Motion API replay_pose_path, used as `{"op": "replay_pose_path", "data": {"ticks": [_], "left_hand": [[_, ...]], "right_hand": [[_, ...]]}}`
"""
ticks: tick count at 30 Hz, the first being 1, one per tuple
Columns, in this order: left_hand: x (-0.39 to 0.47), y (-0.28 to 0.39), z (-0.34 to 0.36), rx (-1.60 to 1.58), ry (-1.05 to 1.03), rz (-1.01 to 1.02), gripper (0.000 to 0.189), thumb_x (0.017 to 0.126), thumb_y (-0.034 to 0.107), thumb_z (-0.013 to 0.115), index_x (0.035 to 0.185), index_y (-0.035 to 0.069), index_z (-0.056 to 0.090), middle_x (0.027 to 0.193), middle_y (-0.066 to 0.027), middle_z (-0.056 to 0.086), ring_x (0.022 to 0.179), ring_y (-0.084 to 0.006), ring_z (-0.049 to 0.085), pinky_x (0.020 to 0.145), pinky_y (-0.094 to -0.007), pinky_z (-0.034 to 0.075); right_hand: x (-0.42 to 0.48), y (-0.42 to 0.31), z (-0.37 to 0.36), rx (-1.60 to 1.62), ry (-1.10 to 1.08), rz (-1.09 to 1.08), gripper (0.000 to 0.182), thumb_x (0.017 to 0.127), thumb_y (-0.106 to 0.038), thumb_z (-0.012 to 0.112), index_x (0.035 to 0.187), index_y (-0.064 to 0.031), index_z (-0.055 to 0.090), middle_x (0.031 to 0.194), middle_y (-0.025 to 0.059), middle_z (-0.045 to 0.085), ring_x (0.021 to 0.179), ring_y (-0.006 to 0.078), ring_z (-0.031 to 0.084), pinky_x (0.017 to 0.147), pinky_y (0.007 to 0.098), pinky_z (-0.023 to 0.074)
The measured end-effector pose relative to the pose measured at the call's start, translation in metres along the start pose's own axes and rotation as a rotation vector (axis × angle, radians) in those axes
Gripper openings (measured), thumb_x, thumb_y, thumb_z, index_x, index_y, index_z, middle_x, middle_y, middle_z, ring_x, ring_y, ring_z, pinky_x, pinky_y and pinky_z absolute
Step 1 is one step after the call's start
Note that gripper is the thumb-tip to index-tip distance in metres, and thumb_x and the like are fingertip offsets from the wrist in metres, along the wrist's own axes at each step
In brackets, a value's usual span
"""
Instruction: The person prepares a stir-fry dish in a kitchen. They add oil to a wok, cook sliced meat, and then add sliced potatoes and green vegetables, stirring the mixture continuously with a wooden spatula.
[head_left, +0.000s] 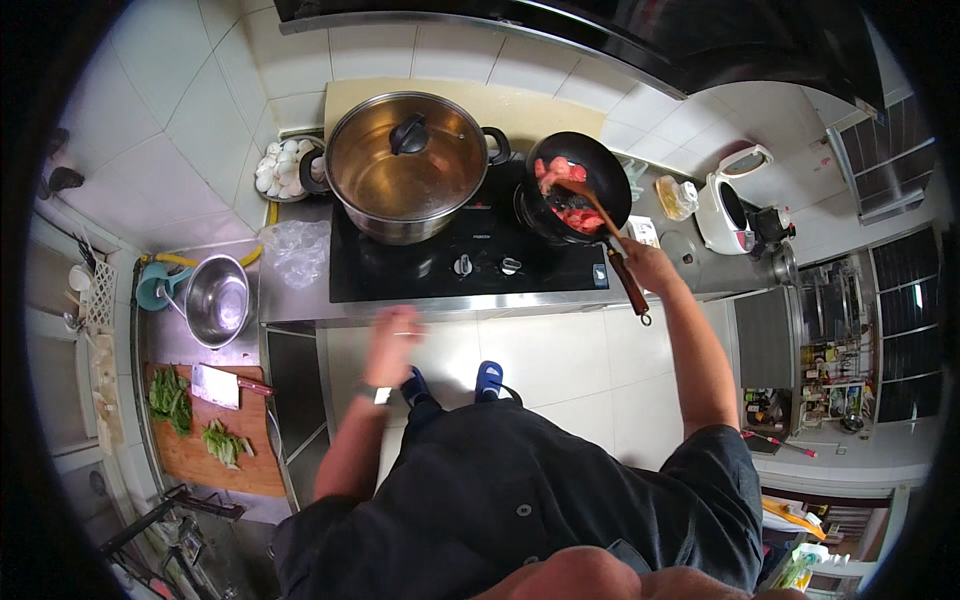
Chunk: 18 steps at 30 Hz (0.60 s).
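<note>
My right hand (649, 266) grips the handle of a wooden spatula (592, 201), whose blade rests in a black wok (615, 169). Red and pink pieces of food (559, 174) lie in the wok, some of them under the spatula. The wok's brown wooden handle (628, 283) points towards me, just below my right hand. My left hand (394, 341) hangs in front of the counter's edge, blurred; its fingers look bent, and whether it holds anything cannot be made out. A large steel pot (397, 225) with a glass lid (375, 176) stands on the left of the black gas hob (420, 274).
Left are a bowl of eggs (285, 169), a plastic bag (296, 251), a steel basin (217, 300) and a cutting board (259, 472) bearing a cleaver (216, 386) and leafy greens (169, 397). An open rice cooker (720, 217) stands right. A range hood (480, 16) overhangs the hob.
</note>
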<state>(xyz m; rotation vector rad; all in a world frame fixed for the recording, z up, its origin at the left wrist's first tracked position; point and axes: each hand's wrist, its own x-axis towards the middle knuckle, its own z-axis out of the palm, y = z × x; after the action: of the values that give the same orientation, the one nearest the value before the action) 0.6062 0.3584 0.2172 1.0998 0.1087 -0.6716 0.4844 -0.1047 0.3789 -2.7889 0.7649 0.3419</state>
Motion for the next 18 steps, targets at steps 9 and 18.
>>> {"op": "replay_pose_path", "data": {"ticks": [9, 18], "left_hand": [[0.011, -0.108, 0.329, -0.038, -0.524, -0.721, 0.076, 0.089, 0.044, 0.064, 0.146, 0.006, 0.031, 0.144, -0.0196, 0.034, 0.129, -0.0334, 0.04, 0.106, -0.0517, 0.035], [0.012, -0.151, 0.407, -0.556, -0.276, -0.439, 0.018, 0.1, 0.03, 0.05, 0.099, 0.011, 0.047, 0.086, -0.005, 0.054, 0.07, -0.0201, 0.055, 0.077, -0.0455, 0.056]], "right_hand": [[-0.041, 0.032, -0.063, 0.007, -0.007, 0.068, 0.043, 0.077, -0.011, 0.061, 0.119, -0.0099, 0.065, 0.09, 0.0192, 0.07, 0.083, 0.032, 0.067, 0.073, 0.0396, 0.0514], [-0.024, 0.093, -0.06, -0.26, -0.029, -0.164, 0.037, 0.086, -0.015, 0.05, 0.121, -0.0168, 0.063, 0.104, 0.0185, 0.068, 0.096, 0.038, 0.064, 0.083, 0.0472, 0.0509]]}}
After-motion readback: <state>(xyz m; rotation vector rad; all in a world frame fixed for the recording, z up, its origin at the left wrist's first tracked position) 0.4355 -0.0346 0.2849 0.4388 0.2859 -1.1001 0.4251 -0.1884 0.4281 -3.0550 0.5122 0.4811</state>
